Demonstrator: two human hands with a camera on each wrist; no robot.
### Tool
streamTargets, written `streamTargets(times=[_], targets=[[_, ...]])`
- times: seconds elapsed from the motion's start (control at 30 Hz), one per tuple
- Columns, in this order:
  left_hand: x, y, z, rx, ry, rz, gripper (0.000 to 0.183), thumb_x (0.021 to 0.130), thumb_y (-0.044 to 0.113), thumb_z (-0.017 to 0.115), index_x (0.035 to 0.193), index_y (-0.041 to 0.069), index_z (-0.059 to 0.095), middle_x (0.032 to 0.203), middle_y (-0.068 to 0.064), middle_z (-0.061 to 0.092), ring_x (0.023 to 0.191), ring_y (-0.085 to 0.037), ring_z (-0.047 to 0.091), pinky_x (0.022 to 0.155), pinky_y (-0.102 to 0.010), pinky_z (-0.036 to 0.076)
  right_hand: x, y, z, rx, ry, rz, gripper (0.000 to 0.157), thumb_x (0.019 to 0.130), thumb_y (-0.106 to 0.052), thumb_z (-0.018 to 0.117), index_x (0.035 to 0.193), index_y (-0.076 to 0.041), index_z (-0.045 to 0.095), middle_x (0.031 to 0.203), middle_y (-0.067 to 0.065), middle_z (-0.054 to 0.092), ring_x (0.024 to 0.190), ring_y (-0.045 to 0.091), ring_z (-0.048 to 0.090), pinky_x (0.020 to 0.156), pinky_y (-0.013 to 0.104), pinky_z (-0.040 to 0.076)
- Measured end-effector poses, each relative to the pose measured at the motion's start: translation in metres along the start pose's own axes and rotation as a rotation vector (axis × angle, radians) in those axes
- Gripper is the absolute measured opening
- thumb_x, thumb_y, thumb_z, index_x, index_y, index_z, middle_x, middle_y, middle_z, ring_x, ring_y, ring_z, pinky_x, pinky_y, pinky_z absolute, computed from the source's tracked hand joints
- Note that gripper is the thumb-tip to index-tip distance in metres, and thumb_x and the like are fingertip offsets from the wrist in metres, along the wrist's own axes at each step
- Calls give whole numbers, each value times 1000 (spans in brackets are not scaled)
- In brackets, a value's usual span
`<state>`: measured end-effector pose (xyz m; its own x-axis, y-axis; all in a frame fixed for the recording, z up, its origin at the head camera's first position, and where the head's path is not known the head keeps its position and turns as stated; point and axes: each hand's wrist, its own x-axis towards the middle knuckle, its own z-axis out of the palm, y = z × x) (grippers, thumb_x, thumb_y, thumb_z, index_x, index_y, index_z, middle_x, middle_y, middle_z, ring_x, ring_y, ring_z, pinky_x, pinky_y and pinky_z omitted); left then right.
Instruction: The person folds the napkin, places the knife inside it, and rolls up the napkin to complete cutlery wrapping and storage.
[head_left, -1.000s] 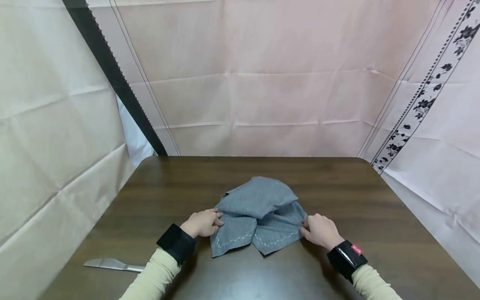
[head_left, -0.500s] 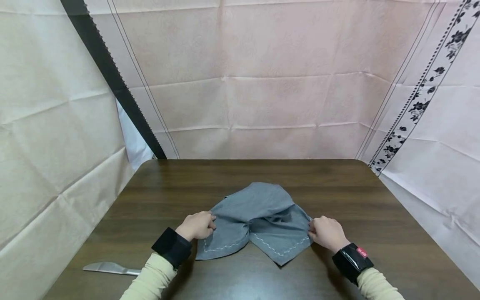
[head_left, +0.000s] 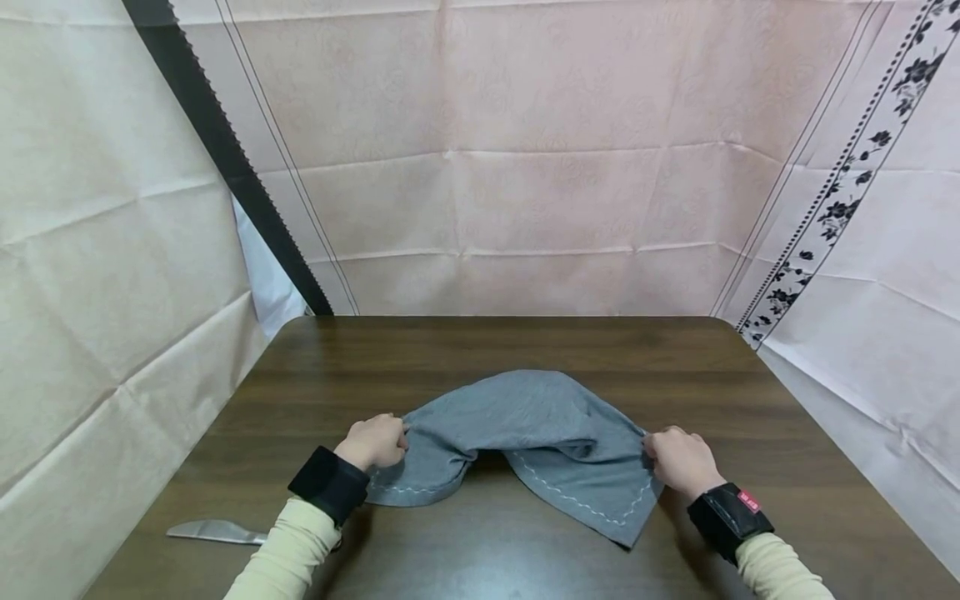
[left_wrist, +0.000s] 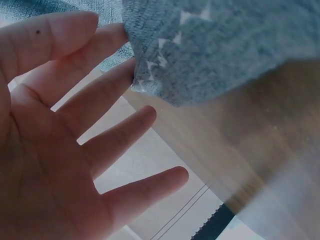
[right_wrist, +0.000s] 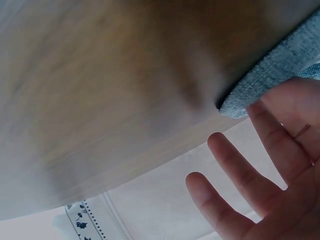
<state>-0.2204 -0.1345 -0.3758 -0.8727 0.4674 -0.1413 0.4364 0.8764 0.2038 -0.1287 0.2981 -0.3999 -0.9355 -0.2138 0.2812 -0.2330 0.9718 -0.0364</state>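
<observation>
A grey-blue cloth with white dashed stitching along its border is stretched between both hands over the table in the head view. My left hand pinches its left edge. In the left wrist view the thumb and index finger meet at the cloth, and the lower fingers are spread below. At the right edge, my right hand pinches the cloth too; the right wrist view shows a fold of it at the thumb and index finger. The middle bows away from me, and the right corner hangs toward the near side.
A table knife lies on the brown wooden table at the left, its handle end partly behind the left forearm. Pale cloth hangings surround the table's far side and flanks.
Both hands have moved apart, left hand leftward and right hand rightward. The crumpled cloth has spread wider, and the gap between its two near flaps has opened up.
</observation>
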Motion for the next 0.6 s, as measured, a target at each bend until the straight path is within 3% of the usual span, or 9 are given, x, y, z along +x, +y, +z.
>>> streamTargets(times=[0.27,0.43,0.6], targets=[[2,-5,-3,-18,-14,-40,16,83,6,58,88,12,72,122,-6,58,82,-18,57,50,-27,26,-1,9,-3,-20,-10,20,39,68,11,56,51,-16,33,53,-5,34,56,14,42,48,32,28],[3,-9,-4,-33,-10,-49,17,82,5,58,86,12,73,122,-7,57,69,-13,50,49,-27,26,-2,16,-3,-30,-11,33,39,68,12,55,52,-16,34,52,-5,36,56,16,45,48,34,30],[5,-14,-4,-33,-14,-63,17,82,6,58,88,12,73,123,-7,57,73,-13,50,50,-27,28,-4,21,-3,-47,-13,47,39,66,13,55,52,-16,31,52,-5,37,64,22,52,50,37,32]])
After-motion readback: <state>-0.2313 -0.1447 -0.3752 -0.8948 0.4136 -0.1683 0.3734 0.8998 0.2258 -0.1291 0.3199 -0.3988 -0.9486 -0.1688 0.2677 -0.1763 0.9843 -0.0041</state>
